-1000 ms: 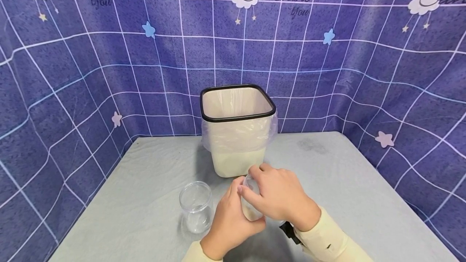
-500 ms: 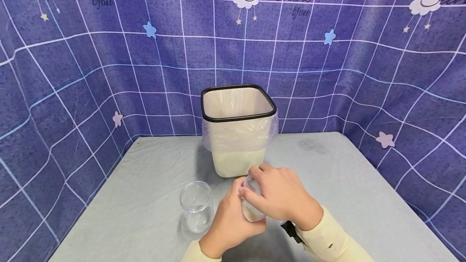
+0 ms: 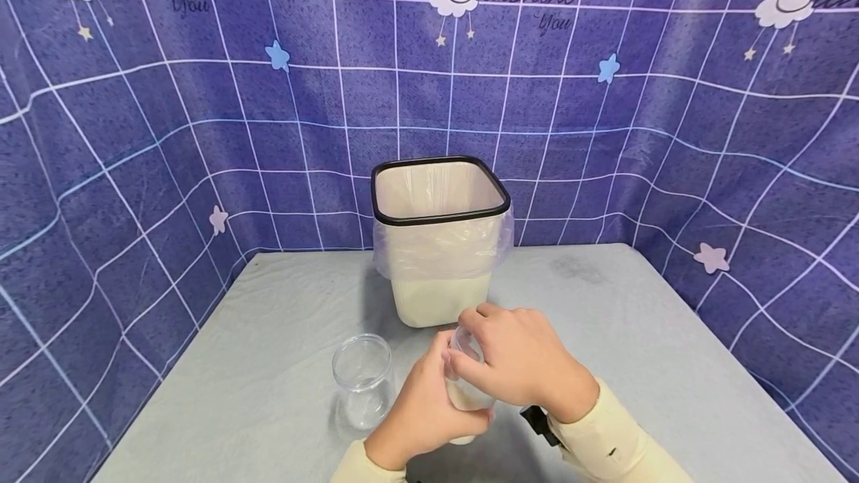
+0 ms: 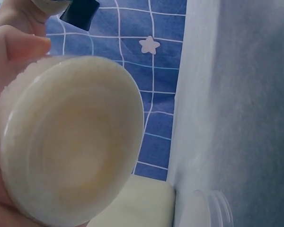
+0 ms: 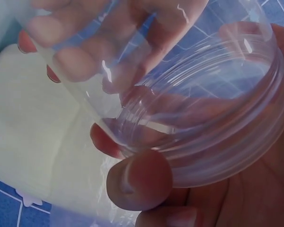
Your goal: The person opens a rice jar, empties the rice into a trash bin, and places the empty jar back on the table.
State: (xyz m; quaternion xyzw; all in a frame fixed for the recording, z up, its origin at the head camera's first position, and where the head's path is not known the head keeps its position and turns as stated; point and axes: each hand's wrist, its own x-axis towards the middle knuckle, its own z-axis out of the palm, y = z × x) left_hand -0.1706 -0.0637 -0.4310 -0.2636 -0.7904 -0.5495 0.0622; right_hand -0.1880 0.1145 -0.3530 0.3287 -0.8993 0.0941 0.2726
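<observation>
Both hands hold a clear plastic jar [image 3: 461, 392] in front of the bin, tilted in the head view. My left hand [image 3: 426, 414] grips its body from the left, fingers and thumb wrapped round the side. From above, my right hand [image 3: 518, 355] holds the clear screw lid [image 5: 217, 161] at the jar's top; thumb and fingers curl round its edge. Ridged rings show there in the right wrist view. Pale, grainy contents [image 4: 71, 142] fill the jar's bottom in the left wrist view. Left of the hands, a second clear jar [image 3: 362, 382] stands upright, without a lid.
A cream-coloured bin [image 3: 439, 297] with a black rim and a clear liner bag stands behind the hands. Grey cloth covers the table [image 3: 268, 364]. Around it hangs a purple-blue curtain [image 3: 322, 95] with a grid, clouds and stars.
The held jar has tipped a little, and its base now shows below my left hand. My right hand keeps its hold at the top. The standing jar and the bin stay put.
</observation>
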